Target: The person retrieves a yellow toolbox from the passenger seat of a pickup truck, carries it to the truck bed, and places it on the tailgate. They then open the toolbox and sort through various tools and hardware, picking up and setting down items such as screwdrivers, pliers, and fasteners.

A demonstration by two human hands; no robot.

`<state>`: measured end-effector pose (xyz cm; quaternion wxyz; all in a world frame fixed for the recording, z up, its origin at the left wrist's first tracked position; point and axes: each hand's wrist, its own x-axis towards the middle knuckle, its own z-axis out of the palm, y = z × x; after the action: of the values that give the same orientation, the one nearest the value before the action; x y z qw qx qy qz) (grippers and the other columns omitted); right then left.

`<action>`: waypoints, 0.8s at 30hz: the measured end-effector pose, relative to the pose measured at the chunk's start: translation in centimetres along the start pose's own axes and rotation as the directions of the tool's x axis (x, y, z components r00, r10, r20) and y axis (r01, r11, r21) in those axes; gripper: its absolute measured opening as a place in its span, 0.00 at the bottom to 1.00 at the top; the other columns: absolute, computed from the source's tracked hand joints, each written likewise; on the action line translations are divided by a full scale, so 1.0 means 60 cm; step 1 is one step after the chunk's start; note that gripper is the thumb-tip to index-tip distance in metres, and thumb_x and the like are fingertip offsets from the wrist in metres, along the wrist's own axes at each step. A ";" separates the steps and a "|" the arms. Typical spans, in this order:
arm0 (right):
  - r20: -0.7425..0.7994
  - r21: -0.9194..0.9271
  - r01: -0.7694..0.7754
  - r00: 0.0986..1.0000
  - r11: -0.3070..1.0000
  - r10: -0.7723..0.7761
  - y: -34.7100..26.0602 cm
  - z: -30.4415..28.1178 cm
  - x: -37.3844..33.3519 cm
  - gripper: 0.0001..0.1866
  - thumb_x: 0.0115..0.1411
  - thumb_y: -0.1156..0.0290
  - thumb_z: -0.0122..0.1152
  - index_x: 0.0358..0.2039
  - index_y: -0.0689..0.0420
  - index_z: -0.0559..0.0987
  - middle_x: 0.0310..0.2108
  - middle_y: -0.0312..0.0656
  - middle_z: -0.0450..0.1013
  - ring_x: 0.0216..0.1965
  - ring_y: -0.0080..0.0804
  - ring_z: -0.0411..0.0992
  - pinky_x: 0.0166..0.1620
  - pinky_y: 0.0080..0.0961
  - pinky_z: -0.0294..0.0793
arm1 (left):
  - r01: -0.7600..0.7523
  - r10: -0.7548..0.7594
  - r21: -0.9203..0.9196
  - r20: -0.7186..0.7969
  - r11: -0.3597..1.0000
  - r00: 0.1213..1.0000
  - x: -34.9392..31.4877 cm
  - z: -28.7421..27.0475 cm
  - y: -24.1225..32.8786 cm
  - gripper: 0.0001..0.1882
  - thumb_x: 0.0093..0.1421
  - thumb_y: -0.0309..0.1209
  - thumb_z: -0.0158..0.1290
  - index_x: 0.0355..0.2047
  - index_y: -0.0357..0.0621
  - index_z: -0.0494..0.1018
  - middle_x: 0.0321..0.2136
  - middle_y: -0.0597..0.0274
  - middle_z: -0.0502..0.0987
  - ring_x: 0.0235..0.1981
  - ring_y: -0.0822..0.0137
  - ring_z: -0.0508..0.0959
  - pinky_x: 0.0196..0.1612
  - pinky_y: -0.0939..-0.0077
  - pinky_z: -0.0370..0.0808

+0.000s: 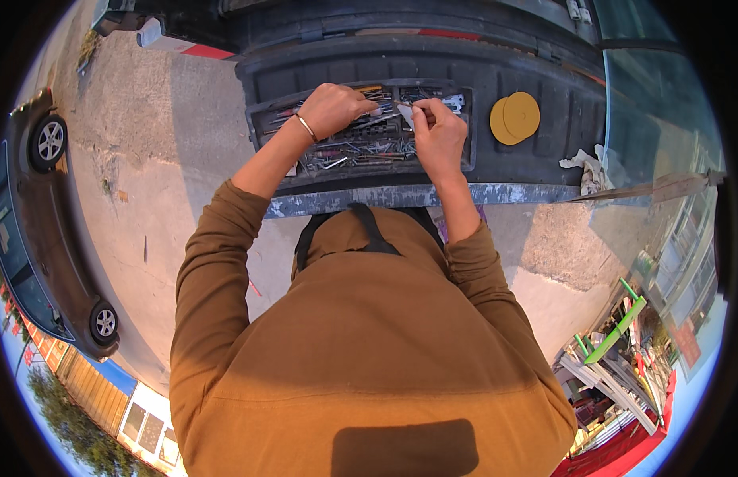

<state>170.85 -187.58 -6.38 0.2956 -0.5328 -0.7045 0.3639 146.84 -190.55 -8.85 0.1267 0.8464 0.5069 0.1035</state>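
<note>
A dark, shallow tool tray [469,151] lies in front of me, filled with a jumble of slender metal bits [385,151] and other small hardware. Over its middle, my left hand [331,111] is closed, fingers bent down among the bits; what they grip, if anything, is hidden. Above the right part of the tray, my right hand [440,135] pinches a small thin piece [406,104] between thumb and fingers. Its exact kind is too small to make out. White scraps [454,102] show in the tray beside the right hand.
Two round yellow discs [515,118] overlap on the dark ribbed truck bed [548,83], right of the tray. A crumpled whitish cloth [589,168] lies near the worn metal edge [512,193]. A brown car [63,230] stands at left; scrap lumber [611,381] is piled at lower right.
</note>
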 end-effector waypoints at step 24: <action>0.004 0.010 -0.006 1.000 1.000 0.006 0.000 -0.003 -0.007 0.03 0.65 0.77 0.66 0.37 0.64 0.83 0.27 0.42 0.82 0.27 0.27 0.81 0.34 0.24 0.79 | -0.047 0.042 0.089 0.059 0.995 0.997 0.017 0.005 0.000 0.07 0.60 0.31 0.56 0.37 0.54 0.83 0.28 0.64 0.84 0.33 0.59 0.87 0.33 0.63 0.82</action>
<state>171.11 -187.95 -6.29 0.2955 -0.5328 -0.7017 0.3694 147.44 -189.67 -9.07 0.1002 0.8650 0.4882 0.0592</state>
